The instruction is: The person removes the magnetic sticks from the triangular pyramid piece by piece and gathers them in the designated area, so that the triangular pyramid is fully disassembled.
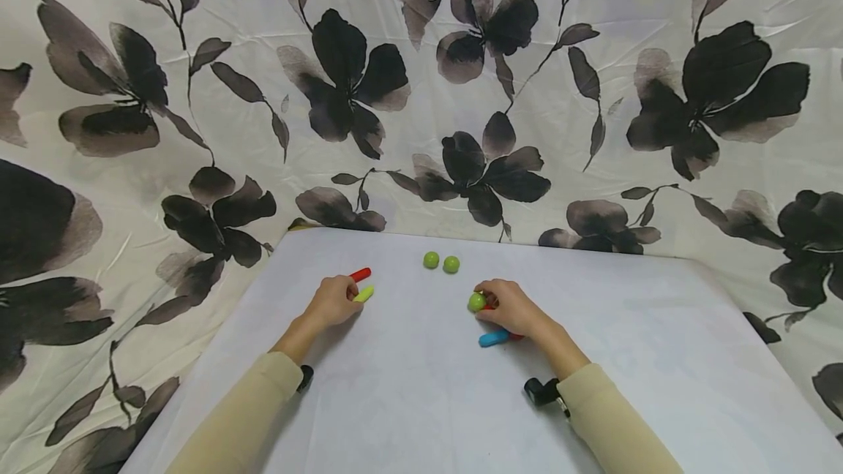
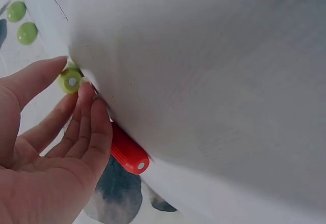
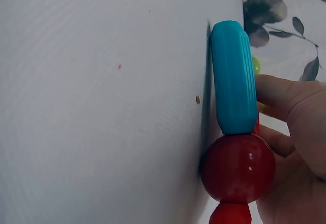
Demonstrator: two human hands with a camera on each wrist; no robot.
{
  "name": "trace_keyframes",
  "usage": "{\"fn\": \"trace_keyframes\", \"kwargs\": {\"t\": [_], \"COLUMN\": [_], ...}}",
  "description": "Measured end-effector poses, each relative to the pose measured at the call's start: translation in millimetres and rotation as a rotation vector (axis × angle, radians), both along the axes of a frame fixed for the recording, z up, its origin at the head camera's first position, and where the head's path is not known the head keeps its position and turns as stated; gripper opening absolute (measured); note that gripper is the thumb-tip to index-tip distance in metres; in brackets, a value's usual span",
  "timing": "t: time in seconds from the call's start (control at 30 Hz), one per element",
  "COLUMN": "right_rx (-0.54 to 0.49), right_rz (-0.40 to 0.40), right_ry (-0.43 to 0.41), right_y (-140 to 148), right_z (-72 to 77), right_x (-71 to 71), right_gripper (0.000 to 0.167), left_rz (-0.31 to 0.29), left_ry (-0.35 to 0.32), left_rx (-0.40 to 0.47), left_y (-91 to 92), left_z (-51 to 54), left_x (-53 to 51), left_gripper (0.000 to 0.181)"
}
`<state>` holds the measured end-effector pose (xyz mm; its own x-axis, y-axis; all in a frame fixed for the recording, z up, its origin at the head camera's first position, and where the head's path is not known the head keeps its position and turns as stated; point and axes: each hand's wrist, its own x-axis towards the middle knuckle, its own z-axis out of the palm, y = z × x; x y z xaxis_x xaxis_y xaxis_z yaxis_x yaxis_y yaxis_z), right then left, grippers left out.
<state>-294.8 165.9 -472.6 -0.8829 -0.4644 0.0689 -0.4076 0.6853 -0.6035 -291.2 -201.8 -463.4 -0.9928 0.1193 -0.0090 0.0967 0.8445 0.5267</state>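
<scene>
L hand [image 1: 334, 301] pinches yel-grn rod [image 1: 365, 293] nr red rod [image 1: 361, 274]; R hand [image 1: 516, 308] pinches grn ball [image 1: 476, 302] nr blue rod [image 1: 493, 339].

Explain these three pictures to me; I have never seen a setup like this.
There is no robot here, just a person's two bare hands at a white table. The wide picture comes from a camera worn on the head; the two close ones come from cameras on the left and right wrists.

The left hand pinches a yellow-green rod; a bright red ridged rod lies just beyond. The right hand curls its fingers about a glossy green ball, beside a mostly hidden red piece. Closer to the person lies a ridged blue rod, its end against a glossy dark red ball, with a second red piece on that ball's opposite side. Two more glossy green balls sit farther back. I cannot tell their material.
</scene>
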Motion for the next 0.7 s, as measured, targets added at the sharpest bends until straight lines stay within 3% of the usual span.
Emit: {"fn": "trace_keyframes", "kwargs": {"t": [0.23,0.43,0.7], "right_rx": [0.030,0.059,0.058], "right_rz": [-0.030,-0.075,-0.131], "right_ry": [-0.027,-0.016,-0.021], "right_y": [10.8,17.8,22.4], "right_z": [7.2,9.1,4.8], "right_x": [9.2,16.1,19.8], "right_gripper": [0.048,0.039,0.027], "left_rz": [-0.001,-0.022,-0.175], "left_ry": [-0.042,0.005,0.086], "left_rx": [-0.053,-0.095,-0.039], "left_y": [-0.4,0.4,27.9], "left_z": [5.3,14.4,20.3], "left_x": [4.0,8.6,16.4], "left_gripper": [0.023,0.032,0.031]}}
